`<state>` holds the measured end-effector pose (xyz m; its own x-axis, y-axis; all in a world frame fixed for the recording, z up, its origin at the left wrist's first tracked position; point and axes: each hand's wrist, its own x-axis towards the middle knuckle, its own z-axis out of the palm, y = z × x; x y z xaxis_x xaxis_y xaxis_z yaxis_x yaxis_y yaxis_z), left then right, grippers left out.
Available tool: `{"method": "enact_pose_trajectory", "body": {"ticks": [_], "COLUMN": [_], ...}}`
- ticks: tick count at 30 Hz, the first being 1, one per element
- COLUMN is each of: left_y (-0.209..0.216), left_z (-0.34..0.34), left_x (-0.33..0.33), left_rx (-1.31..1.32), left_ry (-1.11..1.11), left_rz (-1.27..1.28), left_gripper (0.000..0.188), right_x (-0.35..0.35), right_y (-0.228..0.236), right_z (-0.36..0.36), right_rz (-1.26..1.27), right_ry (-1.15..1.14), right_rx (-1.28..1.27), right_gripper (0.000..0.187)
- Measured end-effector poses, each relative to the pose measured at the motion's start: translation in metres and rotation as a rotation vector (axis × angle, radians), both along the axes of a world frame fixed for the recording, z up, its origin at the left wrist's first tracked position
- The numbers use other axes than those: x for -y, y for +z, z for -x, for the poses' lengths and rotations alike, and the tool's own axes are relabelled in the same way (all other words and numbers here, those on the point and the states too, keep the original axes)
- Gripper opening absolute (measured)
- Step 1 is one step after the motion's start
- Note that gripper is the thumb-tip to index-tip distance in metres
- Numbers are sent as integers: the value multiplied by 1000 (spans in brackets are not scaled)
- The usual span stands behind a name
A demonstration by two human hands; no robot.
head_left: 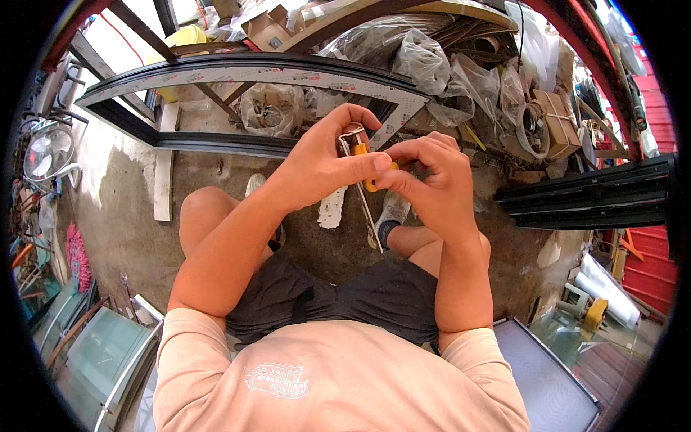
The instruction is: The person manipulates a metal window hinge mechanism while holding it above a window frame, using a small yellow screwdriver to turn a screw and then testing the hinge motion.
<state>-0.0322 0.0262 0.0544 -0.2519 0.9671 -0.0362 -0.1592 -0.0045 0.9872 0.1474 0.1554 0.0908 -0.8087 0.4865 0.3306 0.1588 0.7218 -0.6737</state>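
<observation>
Over my knees, my left hand (322, 163) is closed round a small yellow-handled tool (360, 149). A metal piece shows at its upper end, and a thin metal rod (369, 219) slants down below the hand; whether the rod belongs to the tool I cannot tell. My right hand (440, 181) pinches at the yellow lower part with thumb and forefinger, touching the left thumb. Fingers cover much of the tool. Just beyond my hands, a long black window frame (209, 142) with a film-covered face lies raised off the floor.
Clear plastic bags (419, 59) and a tied cardboard box (554, 126) lie at the far right. Black profiles (583, 194) jut in from the right. A white strip (163, 189) lies on the floor at left. Glass panes (108, 353) lean at near left.
</observation>
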Motion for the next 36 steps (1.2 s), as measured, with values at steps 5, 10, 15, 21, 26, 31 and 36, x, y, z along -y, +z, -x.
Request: {"method": "enact_pose_trajectory", "body": {"ticks": [5, 10, 15, 21, 26, 31, 36], "left_y": [1, -1, -5, -6, -11, -9, -6], "left_z": [2, 2, 14, 16, 17, 20, 21], "left_x": [2, 1, -2, -4, -7, -7, -4], "left_rx": [-3, 26, -28, 779, 1083, 1156, 1196], "left_ry": [10, 67, 180, 66, 35, 69, 84], "left_rz": [29, 18, 4, -92, -77, -72, -93], "left_gripper": [60, 63, 67, 70, 69, 73, 76], "right_x": [1, -4, -9, -7, -8, -7, -6], "right_y": [1, 1, 8, 4, 3, 2, 3], "right_z": [0, 2, -5, -5, -6, -4, -2], "right_rz": [-3, -117, -81, -53, -83, -79, -89], "right_ry": [9, 44, 109, 15, 23, 23, 35], "right_rx": [28, -1, -17, -70, -70, -65, -47], "right_gripper": [34, 33, 31, 32, 33, 34, 34]}}
